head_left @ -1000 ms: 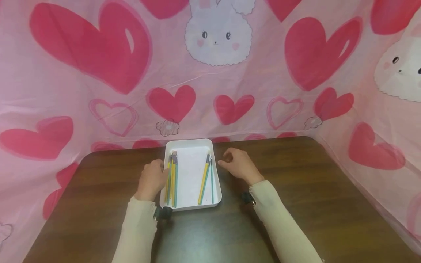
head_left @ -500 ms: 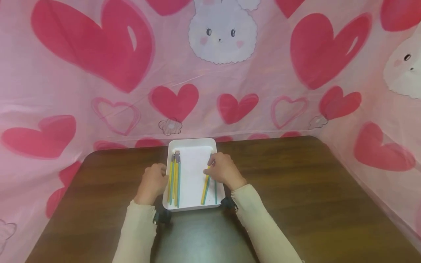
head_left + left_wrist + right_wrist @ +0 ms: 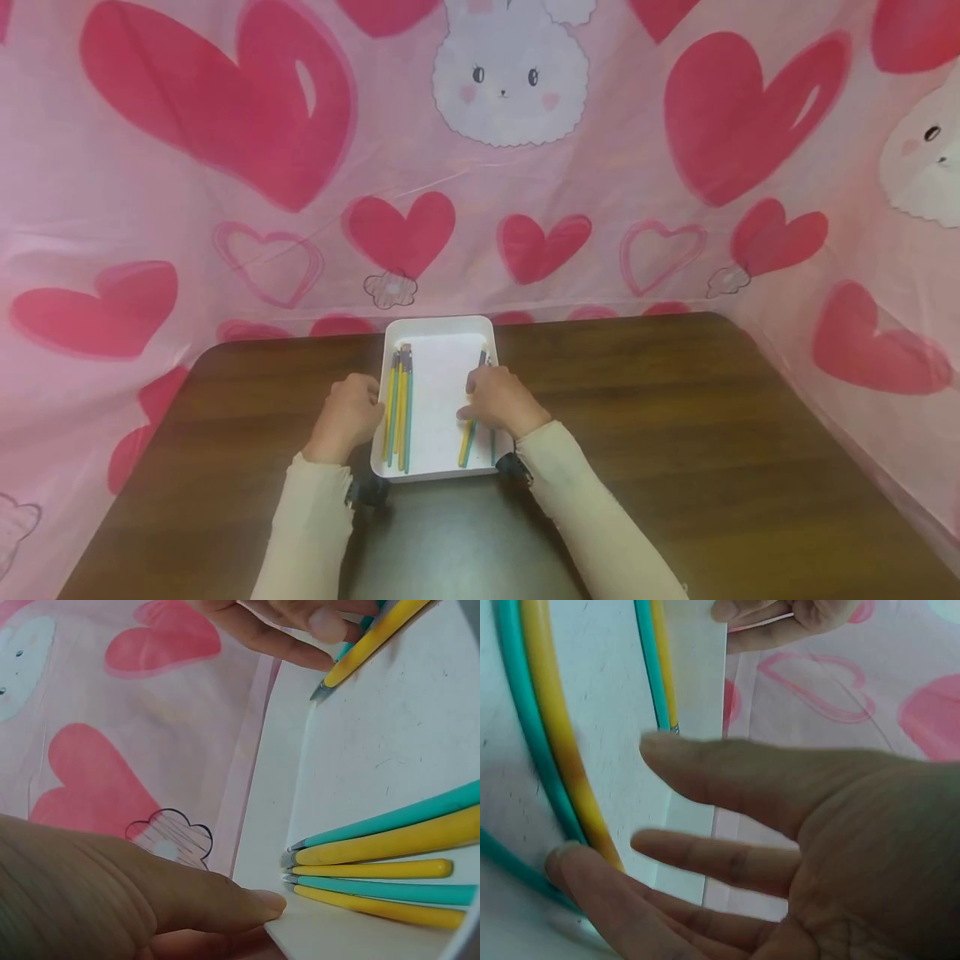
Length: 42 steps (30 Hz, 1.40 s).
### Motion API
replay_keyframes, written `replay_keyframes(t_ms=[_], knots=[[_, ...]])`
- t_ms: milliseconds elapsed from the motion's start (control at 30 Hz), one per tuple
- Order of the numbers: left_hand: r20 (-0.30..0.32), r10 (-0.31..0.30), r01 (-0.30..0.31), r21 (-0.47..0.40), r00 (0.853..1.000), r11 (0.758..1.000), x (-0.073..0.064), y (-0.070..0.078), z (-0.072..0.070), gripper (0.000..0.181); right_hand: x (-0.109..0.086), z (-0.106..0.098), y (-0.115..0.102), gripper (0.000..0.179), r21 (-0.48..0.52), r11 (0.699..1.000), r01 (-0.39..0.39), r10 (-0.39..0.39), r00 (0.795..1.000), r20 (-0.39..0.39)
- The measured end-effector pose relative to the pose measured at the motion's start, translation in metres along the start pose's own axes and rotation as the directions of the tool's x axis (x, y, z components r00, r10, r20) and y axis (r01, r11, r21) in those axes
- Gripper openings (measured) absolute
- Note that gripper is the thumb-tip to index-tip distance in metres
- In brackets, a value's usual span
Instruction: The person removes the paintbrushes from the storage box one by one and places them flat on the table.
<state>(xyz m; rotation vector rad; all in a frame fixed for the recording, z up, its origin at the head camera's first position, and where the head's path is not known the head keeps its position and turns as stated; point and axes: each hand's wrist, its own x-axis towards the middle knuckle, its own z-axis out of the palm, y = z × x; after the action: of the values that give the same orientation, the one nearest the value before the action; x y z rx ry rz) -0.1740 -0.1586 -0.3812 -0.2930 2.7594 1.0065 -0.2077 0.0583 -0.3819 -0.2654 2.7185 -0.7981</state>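
Note:
A white tray point(image 3: 438, 417) lies on the table with paintbrushes in it. My left hand point(image 3: 348, 417) grips the tray's left side, its thumb on the rim in the left wrist view. Along that side lie several paintbrushes point(image 3: 406, 425) with yellow and teal handles. My right hand point(image 3: 506, 402) reaches over the tray's right side, around a yellow paintbrush point(image 3: 559, 735) and a teal paintbrush point(image 3: 531, 727) lying together. Its thumb stands apart from the fingers, and one fingertip is right at the teal handle. Another teal paintbrush point(image 3: 514, 862) lies nearer the right wall.
The brown wooden table point(image 3: 660, 433) extends around the tray. A pink cloth point(image 3: 585, 183) with hearts and rabbits hangs behind it and at both sides. Dark wrist cameras hang under both wrists, close to the tray's near corners.
My right hand has moved left from beside the tray to over the brushes at its right, then lowered toward me along them. The left hand stays at the tray's left rim.

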Motion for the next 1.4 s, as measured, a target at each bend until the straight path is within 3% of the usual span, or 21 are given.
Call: replay_keyframes(t_ms=[433,800,967,1067,1400], knots=[[0.006,-0.005,0.005,-0.014,1.0,1.0,0.0,-0.001,0.0,0.037,-0.001,-0.004,0.007,0.007,-0.096,0.987,0.129,-0.116,0.984,0.133],[0.013,-0.024,0.024,-0.019,1.0,1.0,0.001,0.0,0.0,0.038,-0.006,-0.008,0.01,0.026,-0.128,0.975,0.179,-0.15,0.965,0.213],[0.017,-0.024,0.025,-0.024,1.0,0.999,0.0,0.001,0.001,0.037,-0.008,-0.014,0.008,0.028,-0.116,0.983,0.141,-0.118,0.976,0.185],[0.016,-0.023,0.024,-0.031,1.0,0.999,-0.001,0.002,0.0,0.036,-0.012,-0.017,0.002,0.02,-0.122,0.987,0.109,-0.089,0.983,0.158],[0.016,-0.012,0.013,-0.035,1.0,0.999,0.0,0.001,0.0,0.035,-0.03,-0.013,-0.01,0.013,-0.17,0.98,0.103,-0.077,0.985,0.154]])
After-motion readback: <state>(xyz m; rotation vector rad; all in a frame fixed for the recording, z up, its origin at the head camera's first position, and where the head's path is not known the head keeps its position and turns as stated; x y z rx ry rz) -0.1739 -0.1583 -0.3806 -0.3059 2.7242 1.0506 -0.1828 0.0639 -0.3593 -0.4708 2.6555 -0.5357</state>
